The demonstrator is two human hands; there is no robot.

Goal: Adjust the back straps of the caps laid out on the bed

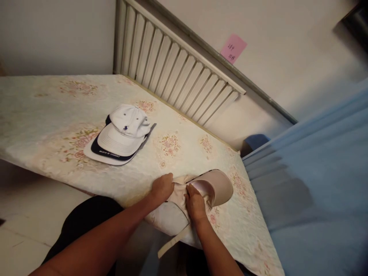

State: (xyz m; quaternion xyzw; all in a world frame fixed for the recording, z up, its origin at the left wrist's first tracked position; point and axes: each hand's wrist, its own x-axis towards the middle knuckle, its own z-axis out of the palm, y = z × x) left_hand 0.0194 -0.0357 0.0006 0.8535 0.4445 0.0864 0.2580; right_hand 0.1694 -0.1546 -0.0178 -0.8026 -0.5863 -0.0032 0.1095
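A beige baseball cap (220, 188) lies at the near edge of the bed, its underside turned up and its brim pointing right. My left hand (162, 188) is closed on the left side of the cap's fabric. The fingers of my right hand (195, 202) pinch the cloth near the middle, beside the brim. The cap's loose back strap (174, 241) hangs down over the edge below my hands. Farther back on the left sits a stack of caps, with a white cap (128, 122) on top and a dark brim (110, 153) showing under it.
The bed or table has a pale floral cover (184, 153). Behind it stands a cream radiator (175, 65) against the wall. A pink note (233, 48) is stuck above. A blue curtain (310, 184) hangs along the right side, with a dark blue item (255, 142) near the back corner.
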